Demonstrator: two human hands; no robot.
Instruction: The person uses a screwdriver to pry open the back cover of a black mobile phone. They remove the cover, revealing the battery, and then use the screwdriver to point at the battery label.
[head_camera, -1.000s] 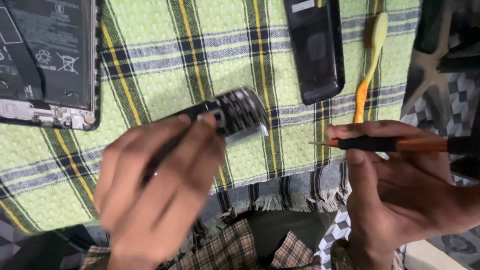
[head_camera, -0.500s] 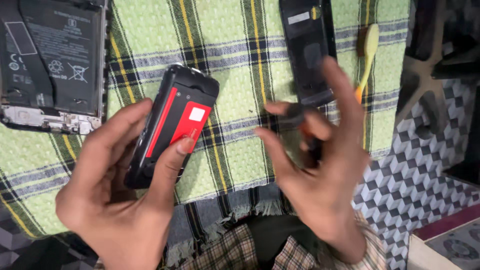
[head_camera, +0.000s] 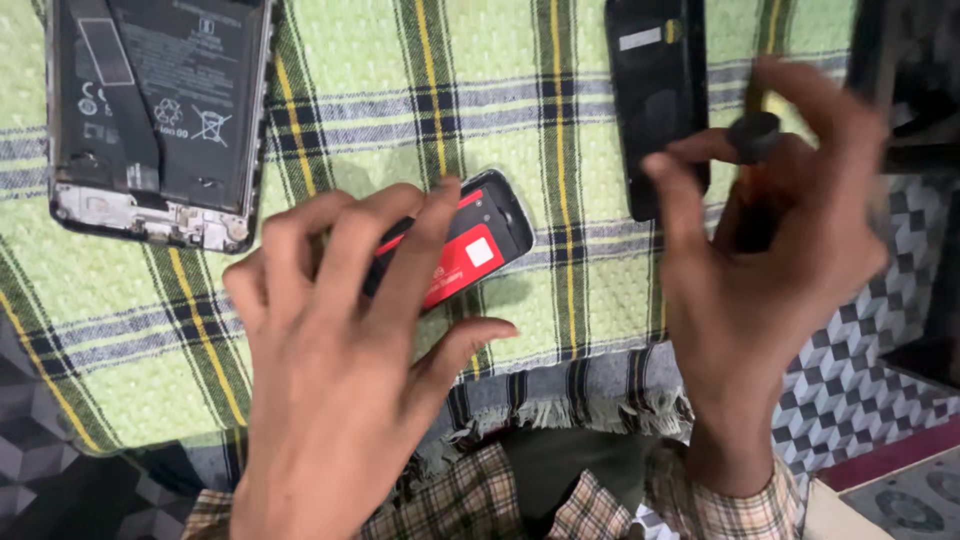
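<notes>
A small black phone (head_camera: 470, 245) with its back off and a red battery showing lies tilted on the green plaid cloth (head_camera: 500, 80). My left hand (head_camera: 340, 350) hovers over the phone's left end with fingers spread. The index finger crosses the red battery and the thumb stays apart below it. My right hand (head_camera: 770, 270) is raised to the right, holding a screwdriver (head_camera: 752, 140) upright. The screwdriver's black cap sticks up between the fingers and its dark and orange handle lies in the palm.
An opened smartphone (head_camera: 160, 110) with its battery and board exposed lies at the top left. A black back cover (head_camera: 655, 90) lies at the top, right of centre. The cloth's fringed edge (head_camera: 560, 410) runs near my lap. A cube-patterned surface (head_camera: 860, 380) is on the right.
The small phone was turned over to show its red battery and then went from my left hand's grip down onto the cloth. My right hand swung the screwdriver upright and lifted higher.
</notes>
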